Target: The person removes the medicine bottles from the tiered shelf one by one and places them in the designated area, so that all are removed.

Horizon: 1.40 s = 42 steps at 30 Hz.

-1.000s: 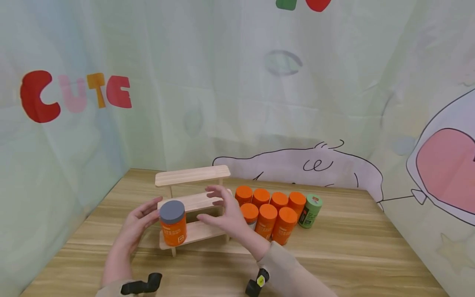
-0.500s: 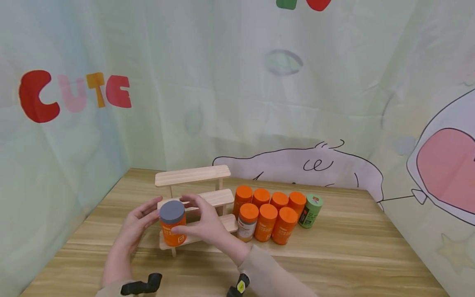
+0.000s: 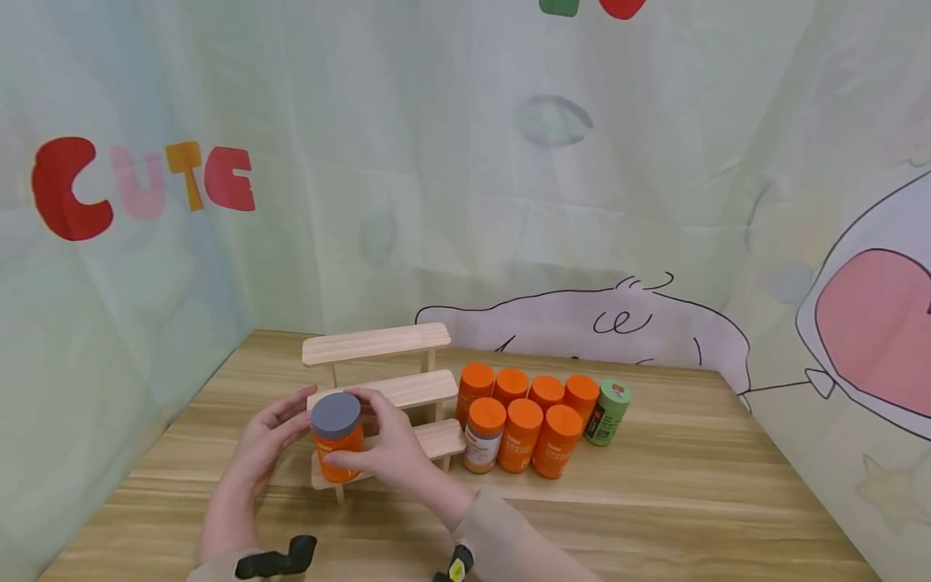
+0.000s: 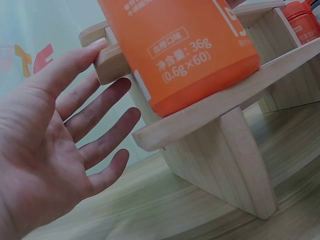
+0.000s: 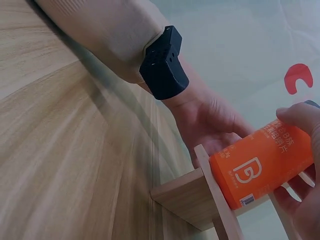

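An orange supplement bottle (image 3: 336,444) with a grey lid stands on the left end of the lowest tier of a small wooden three-tier shelf (image 3: 422,389). My right hand (image 3: 393,447) grips this bottle, its thumb across the front and fingers round the far side. Left of it, my left hand (image 3: 263,443) has its fingers spread and loosely bent beside the shelf. In the left wrist view, a fingertip of the left hand (image 4: 55,135) is at the end of a higher tier, while the other fingers stay apart from the bottle (image 4: 185,55).
Right of the shelf stand several orange-lidded bottles (image 3: 520,436) in two rows. One front bottle (image 3: 483,447) has a pale label. A green canister (image 3: 608,414) stands at the right end of the group. A printed curtain (image 3: 465,186) hangs behind the wooden table (image 3: 655,501).
My right hand has moved left from over the shelf's middle and closed round the grey-lidded bottle. The left hand and the bottle have barely moved.
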{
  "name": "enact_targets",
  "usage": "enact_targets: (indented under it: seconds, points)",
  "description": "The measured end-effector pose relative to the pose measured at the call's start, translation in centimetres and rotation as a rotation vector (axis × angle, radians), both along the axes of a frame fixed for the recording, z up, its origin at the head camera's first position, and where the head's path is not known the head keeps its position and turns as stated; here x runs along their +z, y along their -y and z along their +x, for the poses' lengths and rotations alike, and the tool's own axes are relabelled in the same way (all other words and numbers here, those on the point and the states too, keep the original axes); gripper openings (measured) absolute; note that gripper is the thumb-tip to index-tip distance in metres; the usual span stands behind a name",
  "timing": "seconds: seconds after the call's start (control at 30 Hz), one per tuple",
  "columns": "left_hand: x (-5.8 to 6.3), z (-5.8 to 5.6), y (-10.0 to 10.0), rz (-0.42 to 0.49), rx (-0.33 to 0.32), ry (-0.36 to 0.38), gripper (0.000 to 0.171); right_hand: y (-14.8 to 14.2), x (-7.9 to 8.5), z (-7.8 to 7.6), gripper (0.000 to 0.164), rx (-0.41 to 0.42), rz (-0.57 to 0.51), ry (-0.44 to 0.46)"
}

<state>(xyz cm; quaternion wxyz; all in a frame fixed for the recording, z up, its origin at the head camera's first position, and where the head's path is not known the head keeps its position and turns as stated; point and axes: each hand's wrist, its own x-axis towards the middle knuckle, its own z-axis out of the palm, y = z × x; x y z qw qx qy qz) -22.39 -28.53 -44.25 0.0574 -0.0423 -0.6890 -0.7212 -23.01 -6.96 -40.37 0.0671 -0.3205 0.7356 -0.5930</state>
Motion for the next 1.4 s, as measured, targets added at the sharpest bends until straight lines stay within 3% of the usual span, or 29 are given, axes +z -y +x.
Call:
enact_targets:
  seconds: [0.27, 0.7, 1.03, 1.4]
  points:
    - [-0.1, -0.1, -0.1, 0.007, -0.010, -0.019, 0.034, 0.0, -0.2, 0.1, 0.065, -0.021, -0.029, -0.026]
    - [0.0, -0.1, -0.2, -0.005, 0.020, 0.015, 0.031, -1.6, 0.4, 0.7, 0.061, -0.073, -0.063, -0.110]
    - [0.0, 0.0, -0.1, -0.017, 0.020, 0.022, 0.032, -5.1, 2.4, 0.8, 0.062, -0.149, -0.058, -0.123]
    - [0.1, -0.2, 0.0, -0.036, 0.012, 0.032, 0.033, -10.5, 3.8, -0.4, 0.060, -0.274, -0.101, -0.185]
